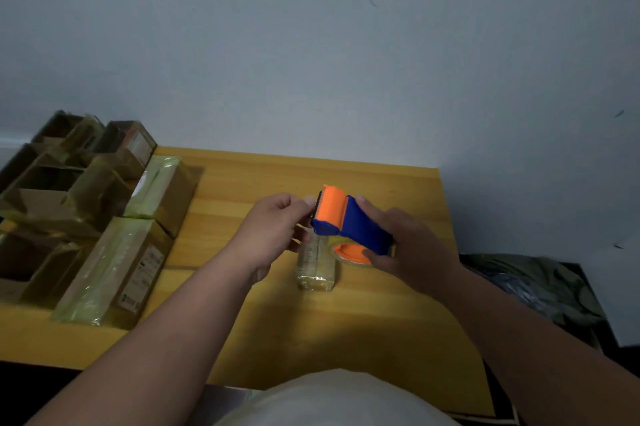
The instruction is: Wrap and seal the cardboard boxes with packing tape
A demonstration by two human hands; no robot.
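While the right hand (408,249) grips a blue and orange tape dispenser (346,223) above the yellow wooden worktop (363,321), its fingers (375,257) curl under the orange hub of the tape roll (349,252) and its thumb lies along the blue handle. The dispenser is tilted, with its orange guard and toothed cutter pointing toward the left hand (277,224). That hand's fingers are bent together at the cutter edge, pinching what looks like the free end of the clear tape; the tape itself is too thin to make out there.

Below the dispenser, a small tape-wrapped box (315,264) lies flat on the worktop, its long side running away from the person and its far end hidden behind the dispenser and hands. Neither hand touches it as far as can be seen.

Along the left side of the worktop stands a cluster of cardboard boxes (52,190). Several of them are open, with dark interiors; whether anything lies inside cannot be told. Nearer the middle, two closed boxes glisten with tape: one long sealed box (110,273) bearing a printed label on its side, and another sealed box (162,190) just behind it. To the right of the worktop, a dark crumpled plastic bag (540,290) lies lower down.
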